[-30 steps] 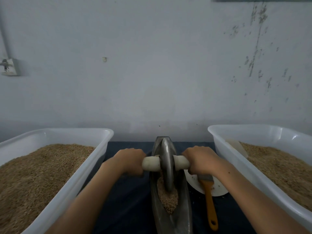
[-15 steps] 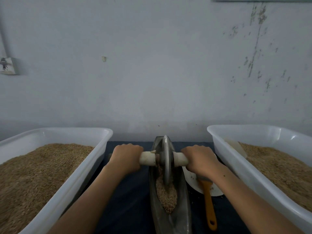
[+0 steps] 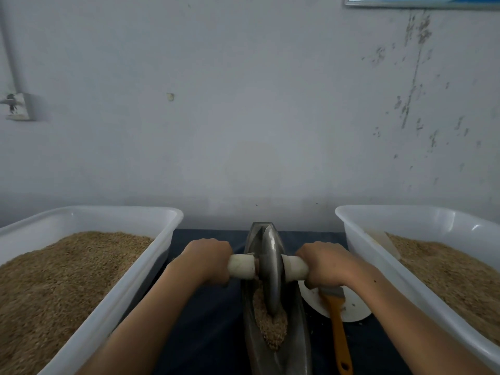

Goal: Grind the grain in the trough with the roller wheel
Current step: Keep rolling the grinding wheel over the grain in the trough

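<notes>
A narrow metal trough (image 3: 296, 345) runs away from me down the middle of the dark table. Brown grain (image 3: 270, 327) lies heaped in it just in front of the roller wheel (image 3: 271, 269), a metal disc standing upright in the trough's far half. A pale axle handle (image 3: 240, 266) sticks out on each side of the disc. My left hand (image 3: 204, 259) is closed around the left end and my right hand (image 3: 326, 265) around the right end.
Two white plastic tubs of grain flank the trough, one at the left (image 3: 113, 301) and one at the right (image 3: 422, 288). A white plate (image 3: 354, 307) with an orange-handled brush (image 3: 339, 334) lies right of the trough. A grey wall rises close behind.
The wheel and both hands rolled away from me toward the trough's far end, then held near there; the grain pile lies uncovered behind the wheel.
</notes>
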`<state>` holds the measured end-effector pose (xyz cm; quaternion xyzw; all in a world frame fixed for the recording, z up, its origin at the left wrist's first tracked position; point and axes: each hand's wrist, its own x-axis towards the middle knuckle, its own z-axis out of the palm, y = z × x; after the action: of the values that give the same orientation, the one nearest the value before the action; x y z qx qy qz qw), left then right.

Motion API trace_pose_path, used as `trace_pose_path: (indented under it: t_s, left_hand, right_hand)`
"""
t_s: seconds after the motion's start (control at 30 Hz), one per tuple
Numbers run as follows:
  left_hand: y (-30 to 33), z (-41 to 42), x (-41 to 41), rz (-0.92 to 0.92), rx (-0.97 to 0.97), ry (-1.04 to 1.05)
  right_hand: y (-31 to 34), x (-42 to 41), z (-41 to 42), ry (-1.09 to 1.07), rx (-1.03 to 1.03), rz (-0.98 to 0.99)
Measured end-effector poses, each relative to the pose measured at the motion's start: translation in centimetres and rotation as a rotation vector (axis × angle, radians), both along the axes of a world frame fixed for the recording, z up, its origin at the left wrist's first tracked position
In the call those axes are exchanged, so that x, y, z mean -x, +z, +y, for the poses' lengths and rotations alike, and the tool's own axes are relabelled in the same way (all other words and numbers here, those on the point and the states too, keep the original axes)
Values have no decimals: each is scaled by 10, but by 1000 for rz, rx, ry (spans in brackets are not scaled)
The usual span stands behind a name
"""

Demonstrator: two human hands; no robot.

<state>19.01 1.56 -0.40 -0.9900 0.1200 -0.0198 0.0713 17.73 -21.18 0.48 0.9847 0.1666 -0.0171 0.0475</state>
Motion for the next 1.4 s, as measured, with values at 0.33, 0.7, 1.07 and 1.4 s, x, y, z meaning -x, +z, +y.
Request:
trace_pose_path:
  t_s: [0.33,0.7,1.07,1.4]
  left_hand:
    - [-7,-7,1,-244,3,-44]
    - [1,-8,6,13,-2,10]
    - [-7,-8,3,-198,28,-38]
    - [2,-10,9,25,16,18]
  right_hand:
    - [-14,-6,0,11,-63,-289]
    - [1,3,2,7,7,42]
    - [-5,5,6,-5,32,-215]
    - [5,8,7,-36,56,37]
